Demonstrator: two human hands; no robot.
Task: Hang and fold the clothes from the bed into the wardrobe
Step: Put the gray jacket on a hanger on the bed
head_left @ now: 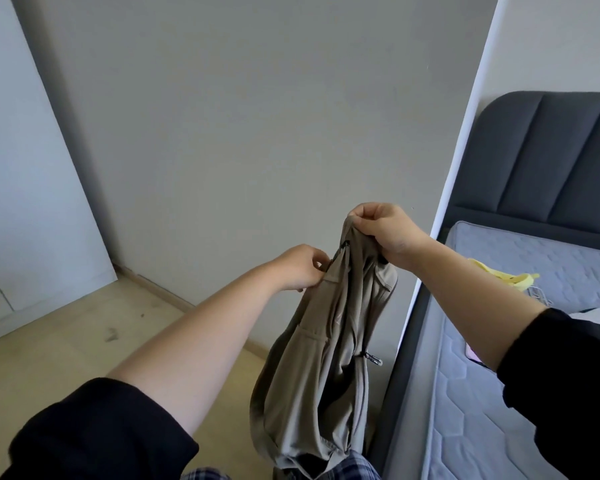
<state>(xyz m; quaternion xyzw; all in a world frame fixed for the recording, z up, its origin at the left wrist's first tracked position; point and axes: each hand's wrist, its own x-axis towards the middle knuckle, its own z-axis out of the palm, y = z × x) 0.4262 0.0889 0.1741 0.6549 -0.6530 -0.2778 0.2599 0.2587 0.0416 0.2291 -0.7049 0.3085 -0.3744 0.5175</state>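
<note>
Khaki garment (pixel 323 358) (one): my right hand (pixel 381 233) grips its bunched top; my left hand (pixel 300 266) pinches its edge. Right of my right hand: one bed (pixel 499 393), bearing one yellow cloth (pixel 510 277).

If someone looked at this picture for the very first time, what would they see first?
Probably the greyish-green garment hanging in the middle, held up in front of the plain wall. The right hand grips its bunched top, and the left hand pinches its edge just beside. After that, the yellow cloth lying on the grey mattress at the right stands out.
</note>
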